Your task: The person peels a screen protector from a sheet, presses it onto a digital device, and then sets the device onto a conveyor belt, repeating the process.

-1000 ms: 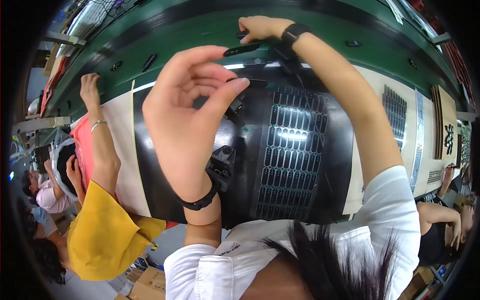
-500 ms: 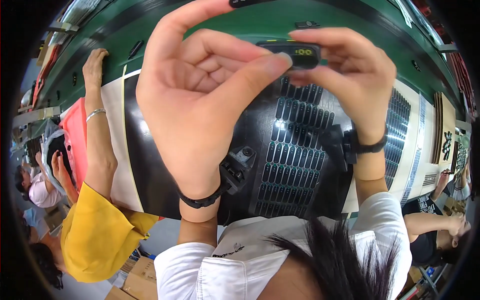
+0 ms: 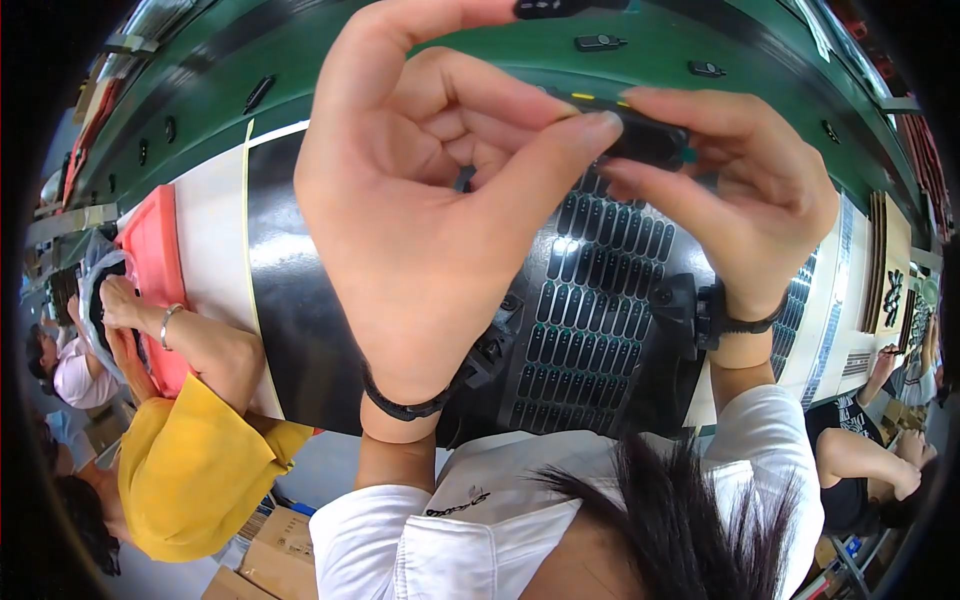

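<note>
Nearest the camera, the person's own dark hair (image 3: pixel 680 520) and white sleeves (image 3: pixel 440 545) are filling the lower edge. Above them both hands are being held up close to the lens. The left hand (image 3: pixel 420 230), with a dark band at the wrist, is curling its thumb and forefinger onto one end of a small black part (image 3: pixel 650 140). The right hand (image 3: pixel 740 200), wearing a dark wrist strap, is pinching the other end of that part between thumb and fingers. So the part is sitting in the air between the two hands, above the tray, not yet set down anywhere.

Judging by this, the piece is being fitted or checked in the hands; whether it is finished cannot be told, and placing it appears to be left.

Below the hands, a black tray (image 3: pixel 590 320) with rows of small slots is lying on a black and white surface (image 3: pixel 215 260). Beyond it a green conveyor belt (image 3: pixel 400 40) is carrying several small black pieces (image 3: pixel 600 42), well apart from one another.

At the left, a co-worker in a yellow sleeve (image 3: pixel 190 470) is reaching an arm toward a red tray (image 3: pixel 150 250). At the far right, another person's arm (image 3: pixel 860 460) is showing beside stacked brown boards (image 3: pixel 893 270).
</note>
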